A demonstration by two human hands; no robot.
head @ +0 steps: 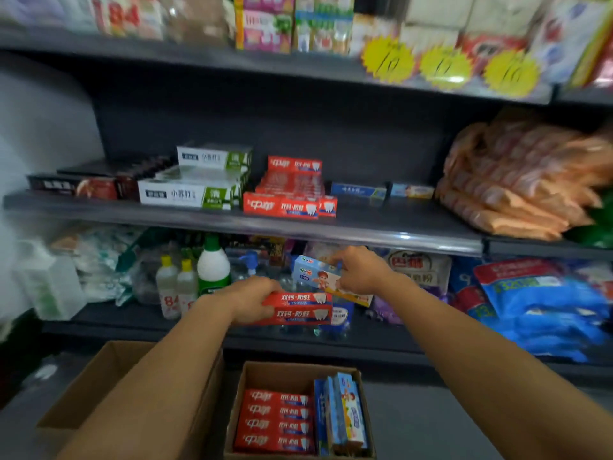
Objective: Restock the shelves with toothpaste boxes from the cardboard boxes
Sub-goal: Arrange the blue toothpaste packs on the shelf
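The left hand [247,302] grips 2 red toothpaste boxes [300,308] stacked flat; just beside it, the right hand [360,270] pinches a pale blue toothpaste box [315,272] at its end. Below the hands an open cardboard box [265,373] holds more red boxes and upright blue ones. Above the hands, the middle shelf [381,224] carries a red toothpaste stack [288,194] and green-and-white boxes [195,190].

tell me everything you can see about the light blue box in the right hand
The light blue toothpaste box is a long carton that looks like printed card, with a cartoon child and an orange-yellow end. The right hand pinches it, tilted, in front of the lower shelf, just above the red boxes held by the left hand.
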